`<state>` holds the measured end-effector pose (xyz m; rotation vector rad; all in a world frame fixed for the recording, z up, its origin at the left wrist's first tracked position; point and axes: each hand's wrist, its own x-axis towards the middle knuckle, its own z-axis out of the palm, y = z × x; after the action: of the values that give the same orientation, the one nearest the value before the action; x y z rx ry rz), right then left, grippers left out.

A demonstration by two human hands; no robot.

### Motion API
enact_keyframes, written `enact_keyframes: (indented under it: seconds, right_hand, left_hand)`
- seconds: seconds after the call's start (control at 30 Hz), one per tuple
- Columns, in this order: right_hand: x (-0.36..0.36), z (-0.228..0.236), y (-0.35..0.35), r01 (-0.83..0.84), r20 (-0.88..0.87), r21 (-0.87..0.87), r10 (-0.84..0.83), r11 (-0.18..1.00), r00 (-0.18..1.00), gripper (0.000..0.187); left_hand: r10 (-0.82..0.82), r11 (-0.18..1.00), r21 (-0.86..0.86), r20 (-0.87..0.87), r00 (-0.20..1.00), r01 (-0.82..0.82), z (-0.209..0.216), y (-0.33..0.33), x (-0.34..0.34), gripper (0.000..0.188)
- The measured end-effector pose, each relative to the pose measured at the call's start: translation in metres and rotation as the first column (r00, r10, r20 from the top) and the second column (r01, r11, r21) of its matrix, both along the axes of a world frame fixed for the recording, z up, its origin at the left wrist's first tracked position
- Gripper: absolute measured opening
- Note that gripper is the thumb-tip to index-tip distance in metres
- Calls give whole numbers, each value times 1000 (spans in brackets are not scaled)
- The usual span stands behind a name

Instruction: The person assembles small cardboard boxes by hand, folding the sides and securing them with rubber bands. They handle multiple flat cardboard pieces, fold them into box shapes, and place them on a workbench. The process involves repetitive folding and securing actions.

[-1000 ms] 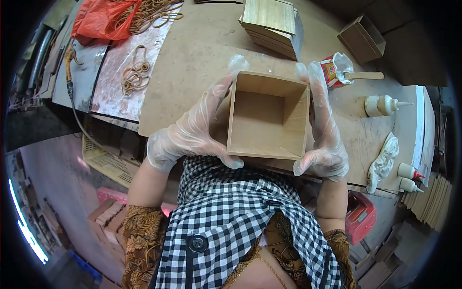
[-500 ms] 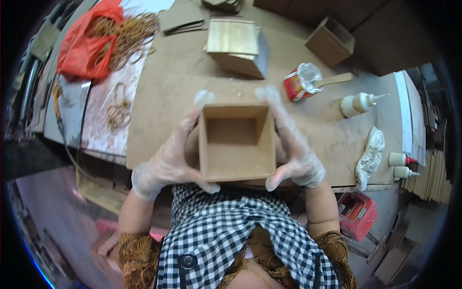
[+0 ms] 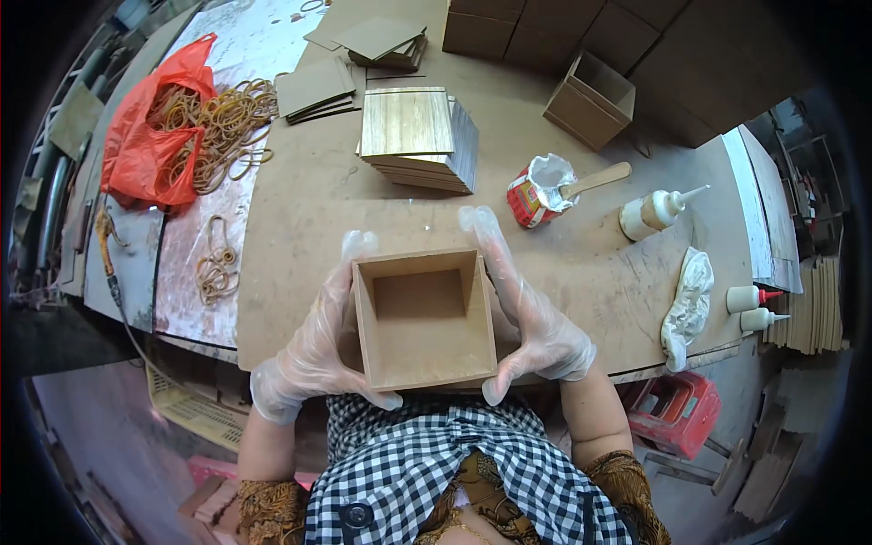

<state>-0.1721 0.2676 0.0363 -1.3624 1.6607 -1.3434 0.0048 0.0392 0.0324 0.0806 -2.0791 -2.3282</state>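
An open-topped brown fibreboard box [image 3: 429,352] is held between my two gloved hands at the table's near edge, its open side facing up toward me. My left hand [image 3: 322,350], in a clear plastic glove, grips the box's left wall, thumb at the near corner and fingers along the side. On the opposite wall my right hand [image 3: 531,336], gloved the same way, presses with its thumb at the near right corner. The inside of the box looks bare. Beyond it stands a stack of thin wooden panels [image 3: 407,123], the top one pale with wood grain.
Right of the stack are a tub of white paste [image 3: 536,202] with a wooden stick [image 3: 597,180], a glue bottle [image 3: 649,216] and a crumpled white cloth [image 3: 688,304]. Another open box [image 3: 581,118] stands farther back. A red bag [image 3: 136,145] with rubber bands [image 3: 227,123] lies left. A red stool [image 3: 677,413] is below.
The view has shifted, so the tabletop things appear lower or farther left. Both hands still hold the box, which sits lower in the picture.
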Motion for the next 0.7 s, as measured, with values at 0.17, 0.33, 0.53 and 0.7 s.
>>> enact_keyframes:
  seconds: [0.17,0.33,0.53,0.7]
  right_hand:
    - [0,3,-5,3,-9,-18,-3,1000,1000,164]
    - [-3,4,-5,-21,22,8,21,1000,1000,158]
    - [-4,9,-5,17,-107,19,-15,1000,994,151]
    - [-8,31,-3,31,-410,133,26,991,912,148]
  left_hand:
    - [-37,956,-292,6,999,38,-7,-10,1,156]
    - [-68,949,-307,39,997,77,-8,-13,0,156]
    - [-70,944,-319,43,997,80,-7,-13,-1,154]
    - [-76,928,-364,27,997,81,-12,-14,0,154]
